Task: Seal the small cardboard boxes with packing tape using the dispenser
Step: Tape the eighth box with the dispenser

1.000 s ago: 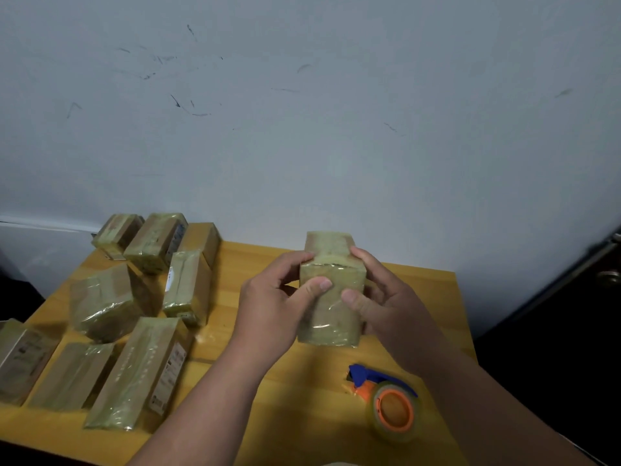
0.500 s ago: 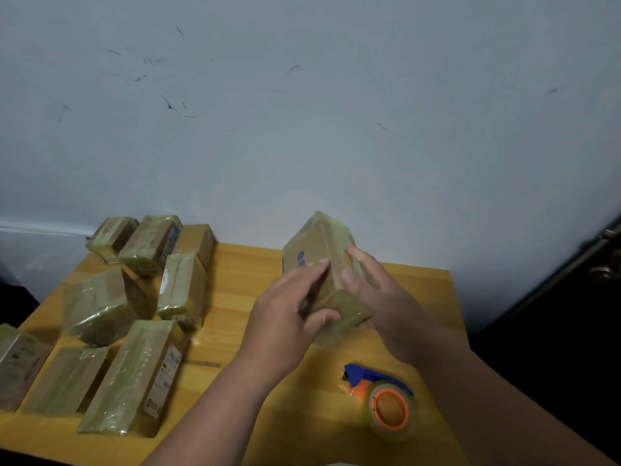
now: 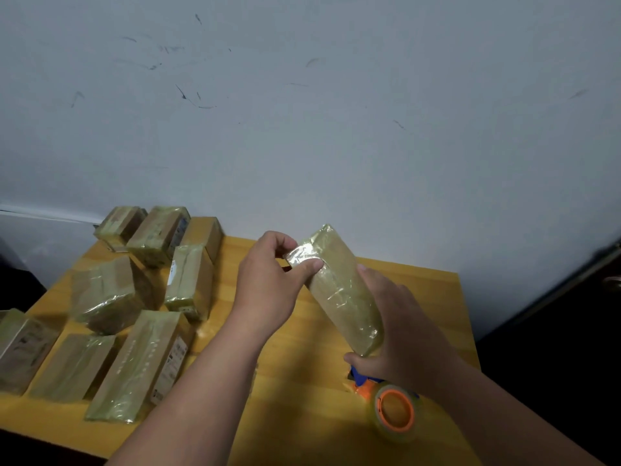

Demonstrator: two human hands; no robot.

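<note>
A small cardboard box point(image 3: 339, 287), wrapped in shiny clear tape, is held tilted above the wooden table point(image 3: 302, 381). My left hand point(image 3: 268, 280) pinches its upper end between thumb and fingers. My right hand point(image 3: 396, 334) cups the lower end from the right, thumb under the bottom corner. The tape dispenser point(image 3: 391, 406), blue and orange with a roll of clear tape, lies on the table below my right hand, partly hidden by it.
Several taped boxes lie on the left half of the table, among them a long one point(image 3: 141, 364) near the front edge and a bulky one point(image 3: 107, 294) behind it. A grey wall stands right behind the table. Dark floor drops off to the right.
The box has been turned in my hands so a long taped face points up and its lower end swings down to the right. My right hand slid from the top to the lower end.
</note>
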